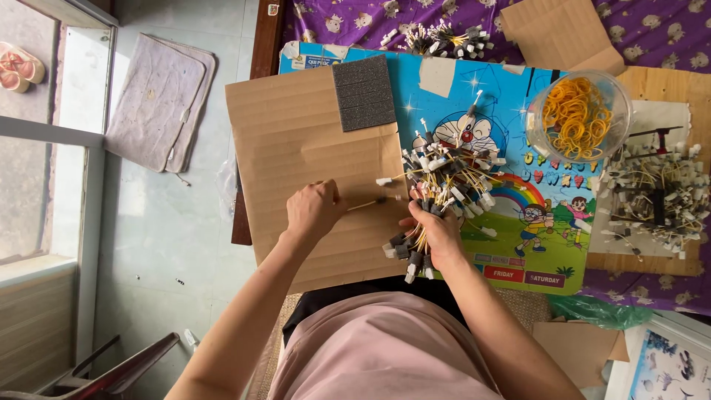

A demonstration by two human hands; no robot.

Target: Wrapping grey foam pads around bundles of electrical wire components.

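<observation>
My right hand (pixel 438 235) grips a thick bundle of yellow wires with white and black plug connectors (pixel 448 174), which fans out above and below the fist. My left hand (pixel 314 210) is pinched on a single yellow wire (pixel 368 203) with a dark tip, held level and pointing toward the bundle. Both hands hover over a sheet of brown cardboard (pixel 296 141) lying on a colourful cartoon board (pixel 518 133).
A dark grey foam block (pixel 364 92) lies on the cardboard's far edge. A clear bowl of yellow rubber bands (pixel 578 113) stands at the right. More wired connectors are piled at the right (pixel 655 192) and at the top (pixel 444 37). A purple patterned cloth (pixel 652 30) covers the table.
</observation>
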